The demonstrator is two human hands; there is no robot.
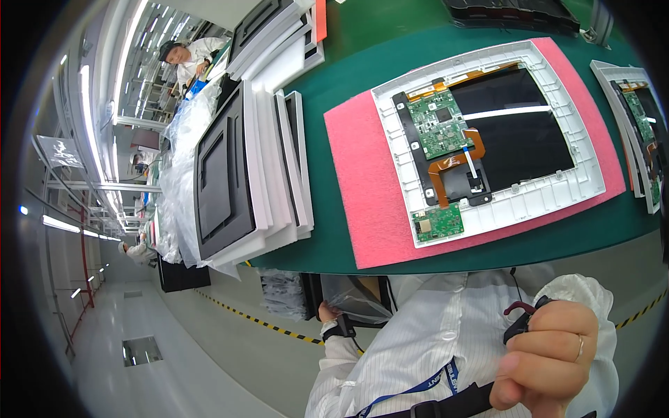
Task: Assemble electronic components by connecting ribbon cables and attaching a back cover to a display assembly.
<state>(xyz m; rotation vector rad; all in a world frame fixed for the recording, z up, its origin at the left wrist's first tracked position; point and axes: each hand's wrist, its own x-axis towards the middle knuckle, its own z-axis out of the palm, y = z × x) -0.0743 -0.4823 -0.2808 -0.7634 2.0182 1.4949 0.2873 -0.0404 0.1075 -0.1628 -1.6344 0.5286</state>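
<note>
Low in the middle, my left hand (326, 312) grips the edge of a dark panel (362, 296) in a clear plastic bag, below the table edge; its fingers are partly hidden. My right hand (554, 348) is raised close at the lower right, closed around a small black object with a dark red curved end (519, 308), whose kind I cannot make out. On a pink foam sheet (348, 188) lies a white display housing (592, 171), back open, with a green circuit board (433, 125), a smaller board (439, 223), orange ribbon cables (439, 171) and a black screen panel (519, 132). Neither hand touches it.
Dark-faced frames with white foam sheets (268, 167) stand stacked on the green table (317, 244) at left, beside clear plastic wrap (185, 153). Another opened housing (631, 125) leans at the right edge. A black tray (512, 14) is at the back. A co-worker (191, 59) sits far left.
</note>
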